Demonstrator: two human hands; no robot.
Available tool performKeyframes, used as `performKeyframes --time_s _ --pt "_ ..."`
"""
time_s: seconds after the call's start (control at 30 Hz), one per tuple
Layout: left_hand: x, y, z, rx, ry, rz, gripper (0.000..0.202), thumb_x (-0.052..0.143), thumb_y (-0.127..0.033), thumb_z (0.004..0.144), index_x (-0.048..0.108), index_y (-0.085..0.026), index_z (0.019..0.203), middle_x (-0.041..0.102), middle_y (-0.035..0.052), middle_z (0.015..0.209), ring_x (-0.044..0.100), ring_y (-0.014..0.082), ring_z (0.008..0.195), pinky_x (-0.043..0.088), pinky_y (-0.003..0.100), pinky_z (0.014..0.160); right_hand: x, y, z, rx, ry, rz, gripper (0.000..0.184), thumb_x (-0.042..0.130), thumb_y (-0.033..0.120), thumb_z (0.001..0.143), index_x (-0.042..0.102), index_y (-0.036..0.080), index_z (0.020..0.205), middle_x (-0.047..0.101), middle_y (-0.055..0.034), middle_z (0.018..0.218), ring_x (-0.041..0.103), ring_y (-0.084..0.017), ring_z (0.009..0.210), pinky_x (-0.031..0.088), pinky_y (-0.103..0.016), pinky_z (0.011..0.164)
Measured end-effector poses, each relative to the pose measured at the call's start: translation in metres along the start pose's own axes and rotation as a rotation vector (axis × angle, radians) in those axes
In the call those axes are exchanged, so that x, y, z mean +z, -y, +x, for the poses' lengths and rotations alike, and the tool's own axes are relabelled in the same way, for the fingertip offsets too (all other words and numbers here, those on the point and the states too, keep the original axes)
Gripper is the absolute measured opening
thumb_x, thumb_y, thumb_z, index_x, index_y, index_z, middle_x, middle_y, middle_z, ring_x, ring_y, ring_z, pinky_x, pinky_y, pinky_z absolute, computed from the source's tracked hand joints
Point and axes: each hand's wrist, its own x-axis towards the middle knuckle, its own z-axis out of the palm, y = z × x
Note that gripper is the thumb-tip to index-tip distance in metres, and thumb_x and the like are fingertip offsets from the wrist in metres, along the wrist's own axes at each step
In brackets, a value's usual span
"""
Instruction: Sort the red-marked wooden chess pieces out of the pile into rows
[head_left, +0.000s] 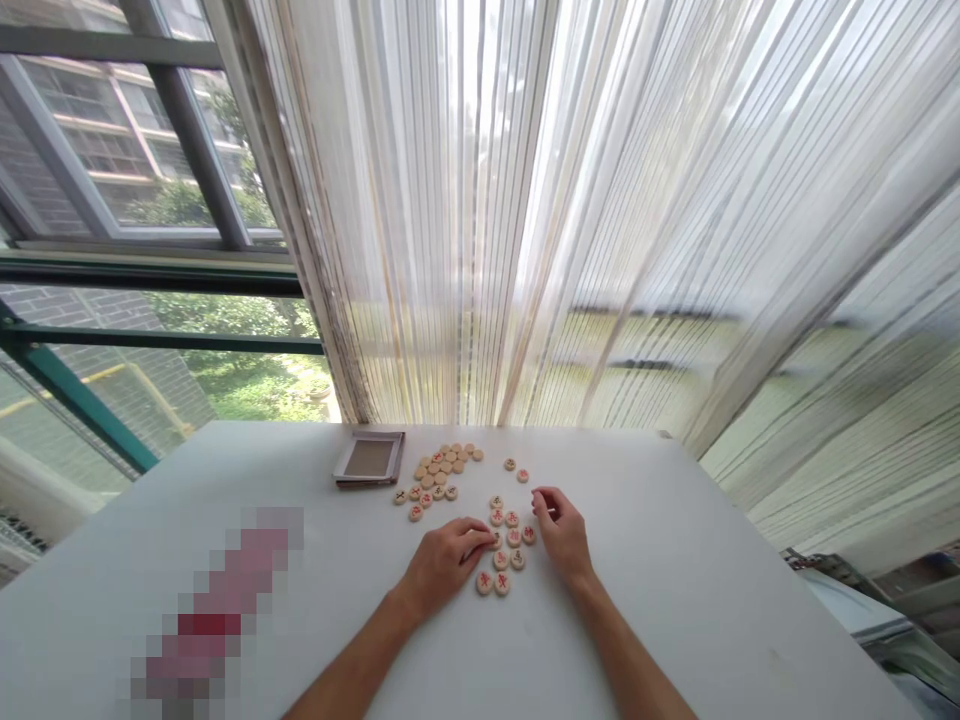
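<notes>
Round wooden Chinese chess pieces with red or dark characters lie in a loose cluster before me, among them a red-marked piece (484,582) at its near end. The thumb and fingertips of my left hand (448,562) close on a Chinese chess piece (496,541) at the cluster's left side, partly covering it. Just right of the cluster, my right hand (561,530) has its fingers curled in, close to a red-marked piece (529,535). Whatever its fingers may hold is hidden.
Farther back lies a group of mostly blank-faced pieces (447,466), with several marked ones in front. Two pieces stand apart, one red-marked (523,476). A shallow box (369,457) sits at the back left of the white table (675,600). A blurred pinkish patch (225,600) covers the left. Curtains (487,250) hang behind.
</notes>
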Motion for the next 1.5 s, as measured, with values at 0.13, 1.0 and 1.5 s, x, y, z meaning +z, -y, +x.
performKeyframes --time_s 0.13,1.0,1.5 --pt "0.0 0.0 0.0 0.018 0.029 0.069 0.029 0.053 -0.018 0.091 0.067 -0.033 0.112 0.068 -0.0014 0.11 0.065 0.015 0.095 0.053 0.025 0.085 -0.001 0.002 0.0 0.01 0.007 0.002 0.034 0.052 0.048 0.089 0.065 0.017 0.092 0.068 -0.0069 0.079 0.064 -0.021 0.07 0.052 -0.028 0.061" --pt "-0.008 -0.003 -0.001 0.022 0.106 0.071 0.055 0.049 -0.002 0.082 0.061 -0.038 0.122 0.063 -0.0031 0.119 0.066 0.0132 0.085 0.053 0.025 0.079 -0.011 0.009 -0.001 -0.035 0.2 -0.114 0.031 0.056 0.045 0.088 0.062 0.019 0.104 0.064 -0.0058 0.086 0.059 -0.018 0.069 0.052 -0.029 0.064" --pt "-0.014 -0.005 -0.004 0.097 0.15 0.012 0.054 0.049 0.001 0.078 0.069 -0.037 0.11 0.062 -0.0065 0.126 0.062 0.014 0.101 0.051 0.027 0.091 -0.016 0.003 -0.003 -0.153 0.349 -0.282 0.03 0.068 0.039 0.076 0.064 0.023 0.102 0.056 -0.0025 0.087 0.054 -0.017 0.074 0.05 -0.029 0.071"
